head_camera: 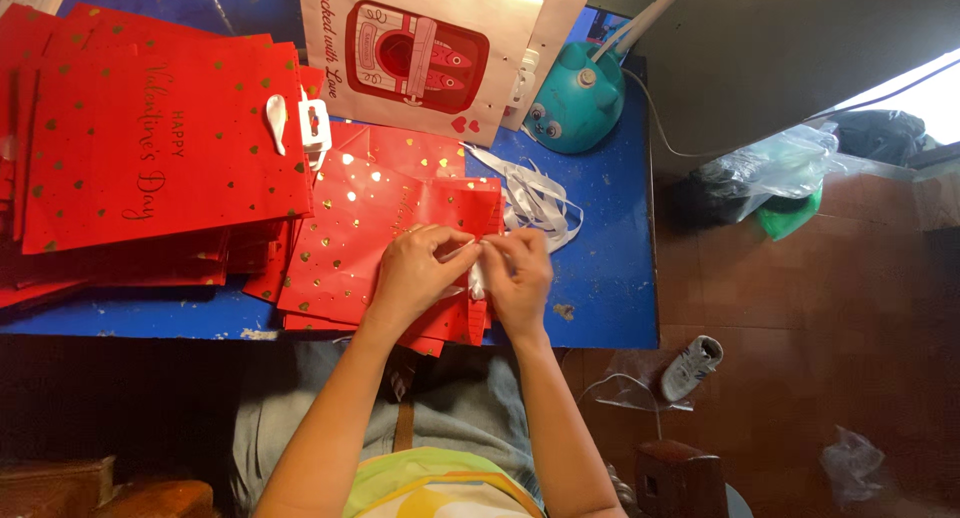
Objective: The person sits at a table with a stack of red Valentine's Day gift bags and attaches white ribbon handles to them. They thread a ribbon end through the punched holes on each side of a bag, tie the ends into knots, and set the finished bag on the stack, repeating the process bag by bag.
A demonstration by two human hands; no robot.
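Both hands are pinching a white ribbon (477, 268) at the red gift bag's (385, 243) near edge, left hand (415, 270) and right hand (520, 270) closed on it; I'd judge short, taut grips are best. Loose ribbons (540, 200) are lying beside it on the blue surface (610, 268).

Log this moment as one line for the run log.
left hand: pinching white ribbon | right hand: pinching ribbon too | under: red gift bag

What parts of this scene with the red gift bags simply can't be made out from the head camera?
- White ribbon: its threading through the red bag is hidden by left hand and right hand.
- Bag stack: cut off by the left edge.
- Teal lamp: its arm leaves the top edge.
- Floor under blue table: too dark.
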